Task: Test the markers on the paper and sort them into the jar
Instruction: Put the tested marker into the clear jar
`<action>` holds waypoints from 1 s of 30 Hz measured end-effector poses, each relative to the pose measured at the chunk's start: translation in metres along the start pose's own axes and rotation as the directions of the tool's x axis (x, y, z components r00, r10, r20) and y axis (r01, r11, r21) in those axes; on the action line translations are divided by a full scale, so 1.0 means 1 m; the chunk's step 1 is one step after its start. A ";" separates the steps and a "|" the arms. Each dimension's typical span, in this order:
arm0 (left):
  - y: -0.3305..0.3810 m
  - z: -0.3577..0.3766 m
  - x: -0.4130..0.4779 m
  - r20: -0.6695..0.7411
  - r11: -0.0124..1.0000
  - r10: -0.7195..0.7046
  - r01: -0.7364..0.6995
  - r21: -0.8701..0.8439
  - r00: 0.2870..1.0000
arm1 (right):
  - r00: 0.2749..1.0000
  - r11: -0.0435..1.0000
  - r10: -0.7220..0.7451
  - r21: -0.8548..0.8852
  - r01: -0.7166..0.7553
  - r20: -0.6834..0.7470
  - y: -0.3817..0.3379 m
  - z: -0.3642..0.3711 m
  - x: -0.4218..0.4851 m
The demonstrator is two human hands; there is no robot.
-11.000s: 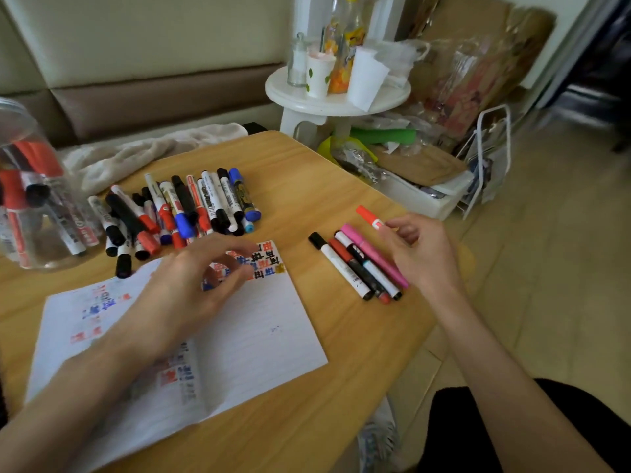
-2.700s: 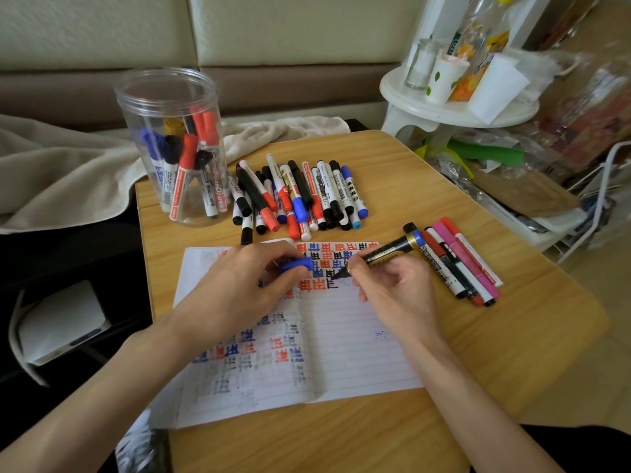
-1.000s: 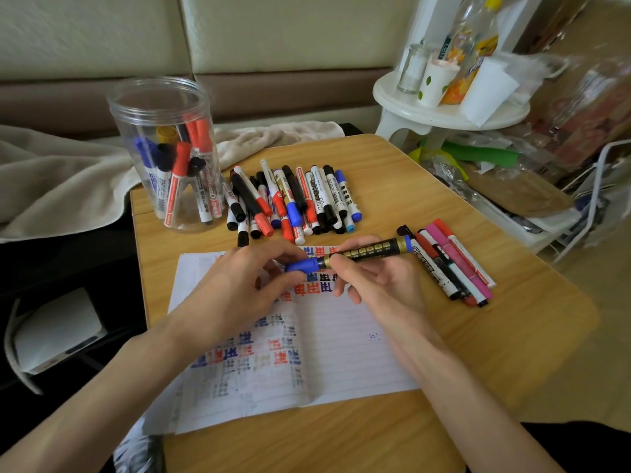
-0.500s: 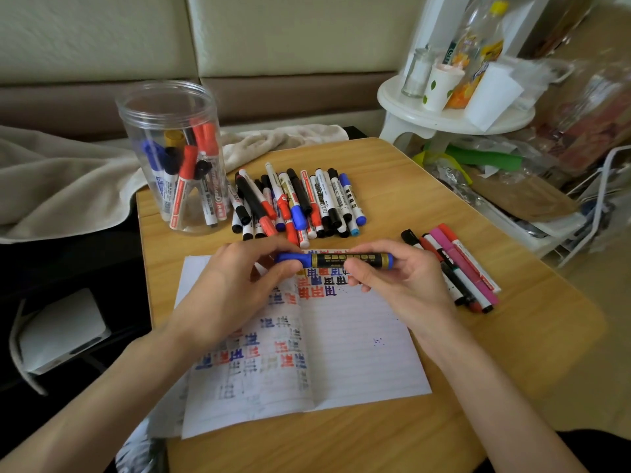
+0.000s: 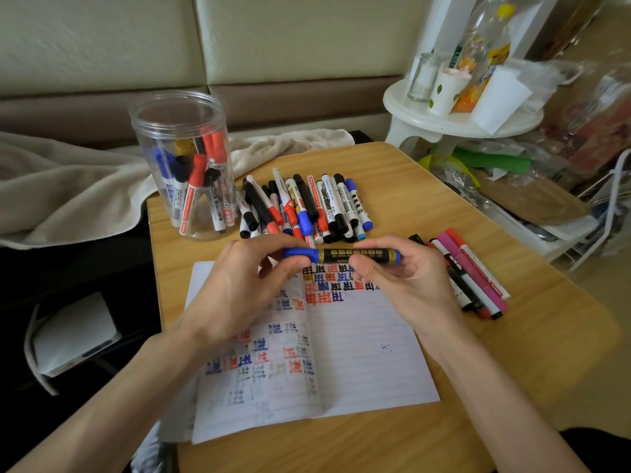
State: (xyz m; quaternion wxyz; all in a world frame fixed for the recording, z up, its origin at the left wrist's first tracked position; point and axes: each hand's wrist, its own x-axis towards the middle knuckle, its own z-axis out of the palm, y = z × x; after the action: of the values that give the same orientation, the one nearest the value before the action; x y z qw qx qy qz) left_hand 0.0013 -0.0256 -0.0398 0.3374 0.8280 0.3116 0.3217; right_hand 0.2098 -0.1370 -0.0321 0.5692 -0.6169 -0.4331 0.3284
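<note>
A blue-capped marker with a black and gold barrel [image 5: 355, 256] lies level above the top of the lined paper [image 5: 358, 363]. My left hand [image 5: 239, 285] pinches its blue cap end and my right hand [image 5: 399, 281] grips the barrel. The cap sits on the marker. The paper carries rows of red, blue and black test marks. A clear plastic jar [image 5: 184, 165] with several markers in it stands at the table's far left. A pile of markers [image 5: 304, 206] lies behind my hands.
A row of several markers [image 5: 467, 278], one pink, lies right of my right hand on the wooden table [image 5: 512, 336]. A beige blanket [image 5: 68, 186] lies left of the jar. A white stool [image 5: 461, 121] with cups and bottles stands at the far right.
Earlier my right hand wrote on the paper with the uncapped marker while my left held the cap. The cap then went back on, and both hands now hold the marker level.
</note>
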 end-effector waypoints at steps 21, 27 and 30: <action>0.041 -0.107 0.077 -0.707 0.952 0.212 -0.307 -0.007 0.675 | 0.998 0.997 0.015 0.080 -0.020 0.067 -0.001 0.026 0.011; 0.036 -0.108 0.083 -0.729 0.963 0.201 -0.267 0.025 0.655 | 0.997 0.998 0.013 0.063 -0.017 0.074 0.005 0.024 0.012; 0.035 -0.112 0.084 -0.758 0.960 0.191 -0.279 0.012 0.624 | 0.998 1.000 0.002 0.015 -0.003 0.063 0.009 0.025 0.015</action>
State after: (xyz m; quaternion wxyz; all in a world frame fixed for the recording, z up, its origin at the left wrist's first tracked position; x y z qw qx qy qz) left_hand -0.0212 0.0561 0.0775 0.1769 0.6344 0.2945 0.6925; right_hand 0.1952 -0.1128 -0.0432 0.5596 -0.6022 -0.4477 0.3517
